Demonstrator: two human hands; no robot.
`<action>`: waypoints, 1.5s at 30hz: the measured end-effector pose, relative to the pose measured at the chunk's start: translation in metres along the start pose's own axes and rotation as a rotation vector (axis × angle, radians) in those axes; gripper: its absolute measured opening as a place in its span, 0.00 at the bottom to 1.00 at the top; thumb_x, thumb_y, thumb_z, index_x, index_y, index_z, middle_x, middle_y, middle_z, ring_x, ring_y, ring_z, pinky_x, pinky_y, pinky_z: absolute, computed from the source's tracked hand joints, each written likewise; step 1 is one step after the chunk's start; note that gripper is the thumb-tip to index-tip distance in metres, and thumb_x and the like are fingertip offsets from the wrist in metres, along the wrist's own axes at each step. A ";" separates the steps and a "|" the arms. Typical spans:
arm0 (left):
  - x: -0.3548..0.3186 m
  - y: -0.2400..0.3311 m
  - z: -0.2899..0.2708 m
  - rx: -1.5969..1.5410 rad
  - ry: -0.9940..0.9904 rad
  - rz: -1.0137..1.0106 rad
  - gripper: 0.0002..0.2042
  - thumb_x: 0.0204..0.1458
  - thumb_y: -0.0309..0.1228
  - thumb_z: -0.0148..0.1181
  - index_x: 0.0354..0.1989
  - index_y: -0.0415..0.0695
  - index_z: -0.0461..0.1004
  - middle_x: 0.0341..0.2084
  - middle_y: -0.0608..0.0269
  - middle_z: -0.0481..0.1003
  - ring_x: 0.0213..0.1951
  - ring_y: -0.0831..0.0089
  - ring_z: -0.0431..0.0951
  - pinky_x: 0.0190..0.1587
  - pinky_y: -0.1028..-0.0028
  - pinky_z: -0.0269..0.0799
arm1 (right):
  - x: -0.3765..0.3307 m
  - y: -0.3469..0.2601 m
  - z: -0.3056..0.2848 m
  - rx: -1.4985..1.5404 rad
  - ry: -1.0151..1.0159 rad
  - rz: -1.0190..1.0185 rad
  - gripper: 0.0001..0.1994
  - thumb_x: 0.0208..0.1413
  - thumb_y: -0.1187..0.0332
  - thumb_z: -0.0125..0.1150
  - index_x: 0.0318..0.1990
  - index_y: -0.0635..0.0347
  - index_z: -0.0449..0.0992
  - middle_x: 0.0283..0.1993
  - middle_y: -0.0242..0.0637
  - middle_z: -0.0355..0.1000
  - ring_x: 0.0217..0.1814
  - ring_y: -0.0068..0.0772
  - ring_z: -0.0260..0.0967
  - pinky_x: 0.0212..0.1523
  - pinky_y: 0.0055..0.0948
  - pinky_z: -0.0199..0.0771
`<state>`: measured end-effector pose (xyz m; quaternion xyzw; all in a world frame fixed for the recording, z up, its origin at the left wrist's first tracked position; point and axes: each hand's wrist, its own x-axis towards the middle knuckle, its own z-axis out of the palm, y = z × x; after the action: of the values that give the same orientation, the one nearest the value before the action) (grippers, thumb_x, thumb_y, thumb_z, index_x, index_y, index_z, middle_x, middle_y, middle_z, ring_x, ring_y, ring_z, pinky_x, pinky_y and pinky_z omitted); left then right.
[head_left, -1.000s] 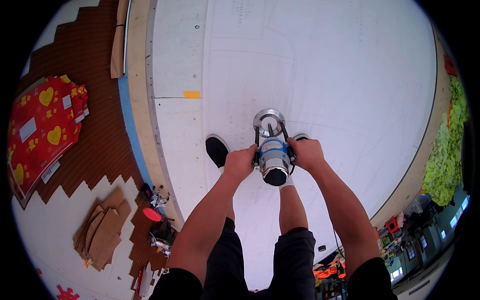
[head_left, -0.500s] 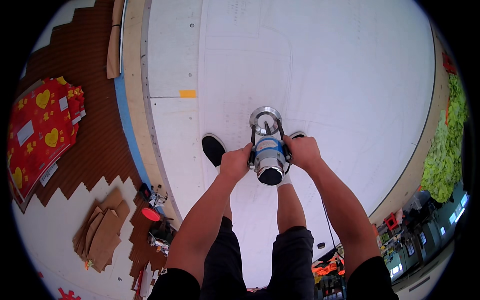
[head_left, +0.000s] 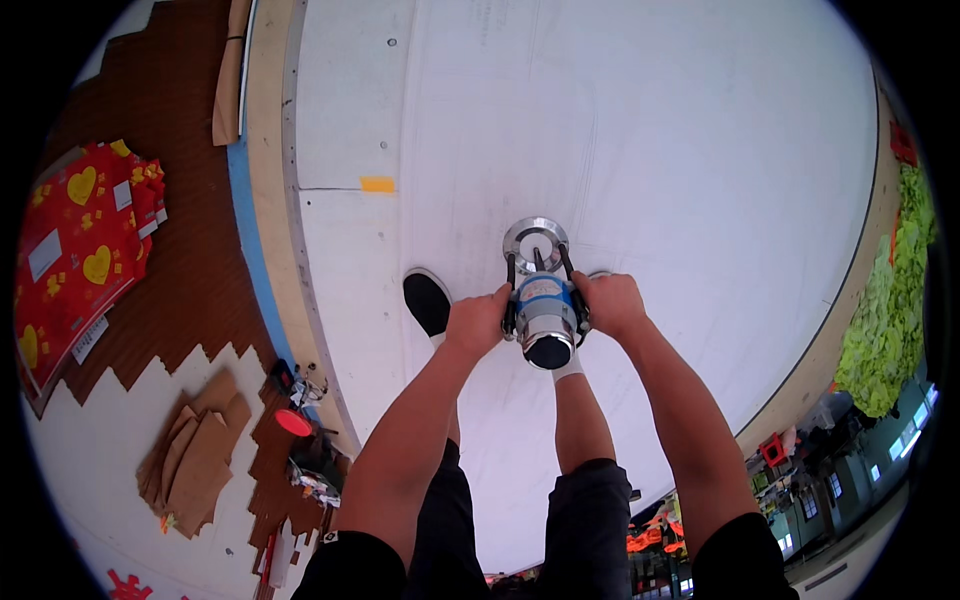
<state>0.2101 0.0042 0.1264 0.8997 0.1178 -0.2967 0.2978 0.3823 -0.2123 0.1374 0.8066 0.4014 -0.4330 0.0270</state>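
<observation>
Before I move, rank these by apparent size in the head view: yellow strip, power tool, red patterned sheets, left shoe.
1. Red patterned sheets, largest
2. Power tool
3. Left shoe
4. Yellow strip, smallest

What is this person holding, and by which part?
A silver-and-blue power tool, held at its opposite sides by the left grip and right grip.

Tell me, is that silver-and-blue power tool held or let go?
Held: the left hand and right hand curl closed at either side of the power tool. Whether it's running, I cannot tell.
</observation>
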 end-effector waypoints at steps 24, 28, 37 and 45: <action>-0.094 0.053 -0.032 -0.031 -0.202 -0.045 0.32 0.48 0.23 0.62 0.67 0.49 0.70 0.32 0.51 0.83 0.36 0.50 0.84 0.37 0.52 0.78 | -0.106 -0.039 0.004 0.140 -0.018 0.041 0.23 0.46 0.61 0.72 0.51 0.46 0.73 0.30 0.39 0.80 0.34 0.49 0.81 0.32 0.49 0.78; -0.111 0.064 -0.044 0.025 -0.319 -0.058 0.31 0.49 0.26 0.63 0.66 0.50 0.71 0.33 0.50 0.83 0.37 0.48 0.84 0.39 0.51 0.78 | -0.137 -0.051 0.017 0.185 0.021 0.060 0.24 0.44 0.60 0.74 0.50 0.45 0.75 0.30 0.38 0.80 0.34 0.49 0.82 0.33 0.49 0.78; -0.143 0.104 -0.078 0.130 -0.380 -0.057 0.30 0.48 0.29 0.64 0.65 0.51 0.71 0.31 0.53 0.83 0.35 0.50 0.84 0.36 0.52 0.78 | -0.192 -0.059 -0.003 0.277 0.002 0.102 0.26 0.42 0.60 0.75 0.52 0.44 0.76 0.31 0.39 0.81 0.35 0.49 0.82 0.35 0.49 0.79; -0.146 0.134 -0.097 0.222 -0.432 -0.042 0.29 0.52 0.34 0.63 0.66 0.53 0.70 0.32 0.57 0.84 0.36 0.54 0.85 0.34 0.53 0.77 | -0.217 -0.054 -0.024 0.307 0.001 0.114 0.26 0.43 0.60 0.74 0.54 0.44 0.76 0.32 0.40 0.81 0.35 0.50 0.82 0.35 0.49 0.79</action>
<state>0.1910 -0.0487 0.3393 0.8399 0.0367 -0.4994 0.2093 0.2965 -0.3022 0.3253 0.8229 0.2840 -0.4867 -0.0723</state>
